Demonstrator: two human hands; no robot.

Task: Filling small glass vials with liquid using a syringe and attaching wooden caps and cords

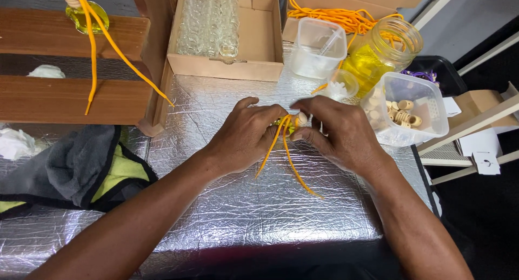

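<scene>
Both hands meet over a small bottle and its orange cord

The left hand clasps the small bottle; the right hand pinches the wooden cap above it, the orange cord trailing below. A steady bottle keeps that cap seating straight.

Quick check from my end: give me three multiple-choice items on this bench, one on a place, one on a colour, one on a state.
1. Where is the tub of wooden rings?
A. right of the hands
B. on the wooden shelf
C. inside the cardboard box

2. What colour is the cord between the hands?
A. blue
B. orange
C. white

3. The glass jar is:
A. lying on its side
B. empty
C. holding yellow liquid

Answers: 1 A, it sits beside the right hand. 2 B, orange strands hang below the left hand. 3 C, yellow shows through the glass.
</scene>
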